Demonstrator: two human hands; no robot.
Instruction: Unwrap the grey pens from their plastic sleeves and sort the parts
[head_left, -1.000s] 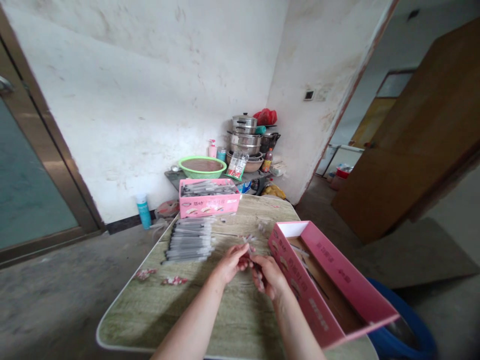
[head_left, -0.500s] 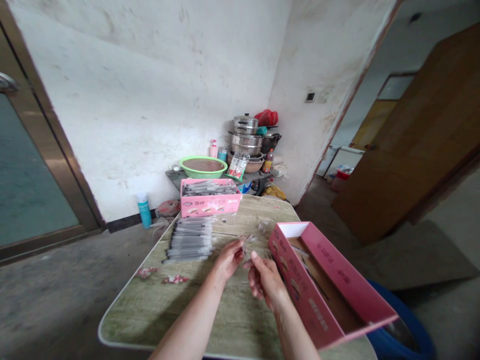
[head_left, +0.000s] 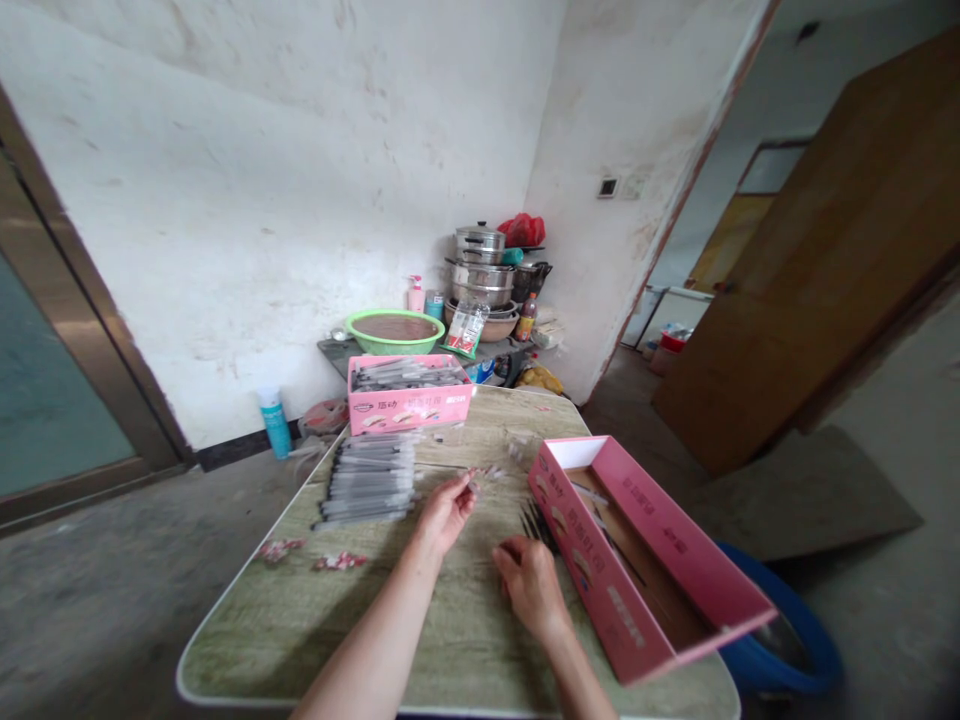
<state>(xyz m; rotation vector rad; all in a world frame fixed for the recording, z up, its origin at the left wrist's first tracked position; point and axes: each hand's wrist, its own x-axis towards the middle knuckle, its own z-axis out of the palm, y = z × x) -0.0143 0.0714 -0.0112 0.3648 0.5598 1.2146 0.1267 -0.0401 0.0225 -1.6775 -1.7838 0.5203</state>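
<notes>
My left hand [head_left: 448, 512] is over the middle of the table, thumb and fingertips pinched together. A small pale piece seems to be at its tips, too small to name. My right hand [head_left: 531, 585] rests lower and to the right with its fingers curled in; what they hold, if anything, is hidden. Just beyond its knuckles, several thin dark sticks [head_left: 535, 520] lie against the pink box's side. To the left lies a row of clear pens with dark ends [head_left: 371, 480]. Small clear bits [head_left: 517, 447] are scattered farther back on the table.
A long open pink box [head_left: 660, 560] with a few thin sticks inside stands at the right. Another pink box [head_left: 412, 410], full of pens, sits at the table's [head_left: 262, 640] far edge. Behind it are a green basin [head_left: 394, 345] and stacked pots [head_left: 480, 265].
My hands have moved apart. The right hand has gone down and away from the left, its fingers now curled under. The dark sticks beside the box now show. The view has shifted slightly.
</notes>
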